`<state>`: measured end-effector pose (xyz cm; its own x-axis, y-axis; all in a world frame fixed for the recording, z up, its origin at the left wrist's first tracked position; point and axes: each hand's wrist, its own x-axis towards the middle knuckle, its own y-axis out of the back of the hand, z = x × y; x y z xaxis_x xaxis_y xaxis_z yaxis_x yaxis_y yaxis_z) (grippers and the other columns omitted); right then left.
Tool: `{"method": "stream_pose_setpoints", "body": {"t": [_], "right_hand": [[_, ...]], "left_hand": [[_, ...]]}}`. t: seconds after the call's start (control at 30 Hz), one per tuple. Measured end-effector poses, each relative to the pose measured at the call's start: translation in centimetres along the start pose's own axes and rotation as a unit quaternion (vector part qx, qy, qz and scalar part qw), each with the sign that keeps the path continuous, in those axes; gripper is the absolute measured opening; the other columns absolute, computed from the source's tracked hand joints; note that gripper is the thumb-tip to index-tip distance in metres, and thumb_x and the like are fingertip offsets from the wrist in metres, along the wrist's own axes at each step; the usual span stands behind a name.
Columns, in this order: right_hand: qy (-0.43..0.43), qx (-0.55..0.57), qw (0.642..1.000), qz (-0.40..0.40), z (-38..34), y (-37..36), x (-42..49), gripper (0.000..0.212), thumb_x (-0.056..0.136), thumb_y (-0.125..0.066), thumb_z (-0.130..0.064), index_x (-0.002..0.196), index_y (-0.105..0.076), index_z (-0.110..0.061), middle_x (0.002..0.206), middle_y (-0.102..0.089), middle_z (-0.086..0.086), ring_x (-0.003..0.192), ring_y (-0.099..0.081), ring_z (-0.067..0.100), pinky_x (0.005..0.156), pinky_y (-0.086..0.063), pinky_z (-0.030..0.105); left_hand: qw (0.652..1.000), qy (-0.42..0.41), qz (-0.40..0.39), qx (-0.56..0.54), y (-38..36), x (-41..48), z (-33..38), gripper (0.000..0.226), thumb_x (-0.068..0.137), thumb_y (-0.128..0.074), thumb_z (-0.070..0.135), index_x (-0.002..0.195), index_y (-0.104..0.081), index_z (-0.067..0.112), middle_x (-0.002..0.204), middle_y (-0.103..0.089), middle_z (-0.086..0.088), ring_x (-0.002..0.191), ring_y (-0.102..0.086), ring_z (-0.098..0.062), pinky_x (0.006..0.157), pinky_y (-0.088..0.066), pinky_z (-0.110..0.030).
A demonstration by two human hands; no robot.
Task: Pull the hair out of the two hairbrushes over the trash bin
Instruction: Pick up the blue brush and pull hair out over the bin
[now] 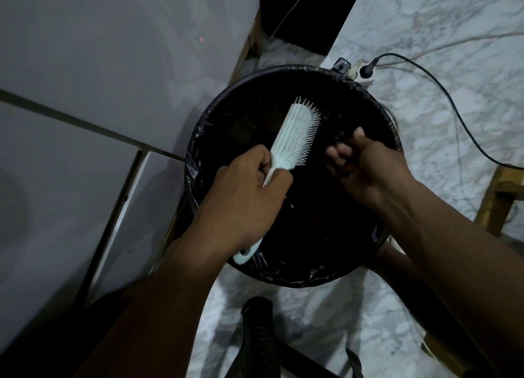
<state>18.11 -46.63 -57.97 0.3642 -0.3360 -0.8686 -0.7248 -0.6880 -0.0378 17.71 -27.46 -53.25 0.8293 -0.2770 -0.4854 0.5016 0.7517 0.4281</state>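
A pale blue-white hairbrush [295, 139] is held over the round black trash bin [283, 275], its bristles turned right and its head pointing away from me. My left hand [246, 196] is shut on the brush's handle, whose looped end sticks out below my wrist. My right hand [360, 165] hovers over the bin just right of the bristles, fingers curled and pinched together; dark strands seem to be between the fingertips, but the dim light makes that unsure. I see only one hairbrush.
The bin has a black plastic liner and stands on a marble floor [453, 51]. A power strip [360, 71] with a black cable [453, 111] lies behind the bin. A grey cabinet [99, 66] rises at left. A dark object [261, 335] lies on the floor near me.
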Motion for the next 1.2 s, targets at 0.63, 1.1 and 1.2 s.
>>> {"method": "stream_pose_setpoints", "body": {"t": [0.63, 1.1, 1.2], "right_hand": [[0.101, -0.212, 0.971, -0.041, 0.4, -2.6, -3.7, 0.058, 0.094, -0.040, -0.067, 0.086, -0.070, -0.019, 0.099, -0.076, 0.020, 0.088, -0.073, 0.030, 0.082, -0.058, 0.043], [0.172, -0.387, 0.901, 0.091, 1.1, -0.8, -1.0, 0.062, 0.102, -0.028, -0.055, 0.070, -0.054, -0.009, 0.070, -0.057, 0.006, 0.059, -0.051, 0.021, 0.064, -0.038, 0.033], [0.207, -0.404, 0.888, 0.077, 1.8, -0.2, 0.5, 0.029, 0.099, -0.050, -0.027, 0.072, -0.044, -0.019, 0.072, -0.051, 0.008, 0.057, -0.044, 0.017, 0.063, -0.042, 0.037]], "left_hand": [[0.997, -0.019, -0.081, -0.008, 0.6, -0.5, 0.9, 0.028, 0.095, -0.059, 0.031, 0.075, -0.050, 0.014, 0.041, -0.038, 0.010, 0.037, -0.035, -0.005, 0.038, -0.033, -0.020], [0.998, 0.020, -0.030, 0.045, 1.5, 0.1, 0.3, 0.029, 0.089, -0.056, 0.040, 0.078, -0.057, 0.013, 0.043, -0.046, 0.009, 0.035, -0.041, -0.004, 0.040, -0.040, -0.025], [0.998, 0.040, 0.044, 0.036, 2.1, 0.6, -0.1, 0.031, 0.090, -0.055, 0.037, 0.082, -0.056, 0.008, 0.046, -0.046, 0.009, 0.036, -0.046, -0.006, 0.043, -0.041, -0.027]]}}
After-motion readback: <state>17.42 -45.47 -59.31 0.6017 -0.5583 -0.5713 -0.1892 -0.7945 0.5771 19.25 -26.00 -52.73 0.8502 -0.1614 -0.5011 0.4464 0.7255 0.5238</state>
